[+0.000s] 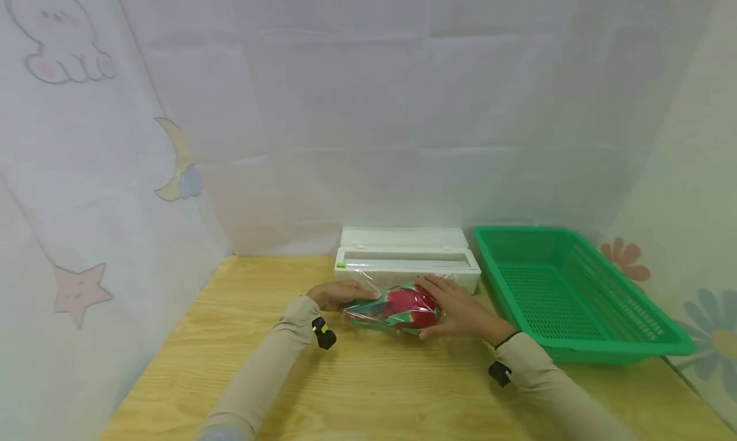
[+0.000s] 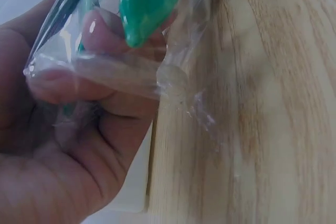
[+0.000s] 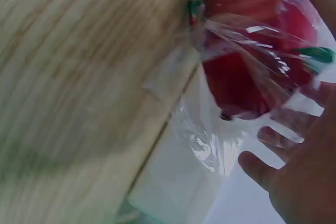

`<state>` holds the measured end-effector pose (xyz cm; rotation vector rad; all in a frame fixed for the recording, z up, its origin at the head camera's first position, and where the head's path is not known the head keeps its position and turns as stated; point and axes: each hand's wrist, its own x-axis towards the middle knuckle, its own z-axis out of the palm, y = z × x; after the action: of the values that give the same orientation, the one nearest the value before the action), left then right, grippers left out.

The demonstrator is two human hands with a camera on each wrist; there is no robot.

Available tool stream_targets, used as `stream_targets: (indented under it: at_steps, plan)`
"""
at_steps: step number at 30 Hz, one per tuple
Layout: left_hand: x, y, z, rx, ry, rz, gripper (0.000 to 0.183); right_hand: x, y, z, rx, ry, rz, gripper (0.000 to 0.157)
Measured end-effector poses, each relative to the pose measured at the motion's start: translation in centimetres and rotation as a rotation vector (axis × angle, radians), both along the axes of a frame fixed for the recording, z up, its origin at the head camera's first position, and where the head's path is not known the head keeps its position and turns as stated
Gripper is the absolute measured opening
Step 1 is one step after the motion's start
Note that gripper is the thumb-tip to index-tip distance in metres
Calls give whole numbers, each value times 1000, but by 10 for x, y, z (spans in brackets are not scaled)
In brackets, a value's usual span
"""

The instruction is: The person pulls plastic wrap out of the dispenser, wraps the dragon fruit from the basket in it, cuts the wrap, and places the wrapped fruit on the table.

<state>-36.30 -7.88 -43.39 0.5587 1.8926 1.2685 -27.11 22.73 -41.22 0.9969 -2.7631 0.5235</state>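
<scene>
A red dragon fruit with green scales lies loosely wrapped in clear cling film over the wooden table. My left hand is at its left end, pinching gathered film between thumb and fingers near a green scale tip. Over the right end spreads my right hand, with fingers loosely bent. In the right wrist view, loose film hangs between that hand and the table, and some fingertips show through it. Behind the fruit stands a white cling film box with its lid raised and a roll inside.
A green plastic basket stands on the right side of the table, beside the white box. Bare wooden tabletop stretches in front of the hands and to the left. A pale fabric wall closes off the back.
</scene>
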Motion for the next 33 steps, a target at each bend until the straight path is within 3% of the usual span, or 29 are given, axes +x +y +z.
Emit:
stream_targets:
  at_steps: [4, 9, 16, 23, 26, 29, 31, 33]
  plan:
    - [-2, -3, -5, 6, -47, 25, 40, -9, -7, -11, -28, -63, -31, 107]
    - [-3, -1, -16, 33, -65, 74, 39, -17, -7, -18, -80, -65, -12, 101]
    - [-8, -4, -13, 88, 33, 80, 39, -31, -6, -14, -107, -126, -17, 97]
    - [-9, -20, -10, 100, 101, 131, 35, -34, -6, -8, -135, -177, -8, 96]
    - [-6, -27, -8, 46, 213, 193, 37, -36, -6, -10, -138, -164, -6, 96]
    - [4, -30, -2, -18, 435, 272, 36, -37, -6, -14, -140, -145, -2, 96]
    - [12, -29, 2, -43, 599, 263, 37, -37, -5, -17, -138, -130, -2, 97]
    - [19, -24, 6, -59, 748, 201, 42, -36, -4, -20, -133, -113, -4, 98]
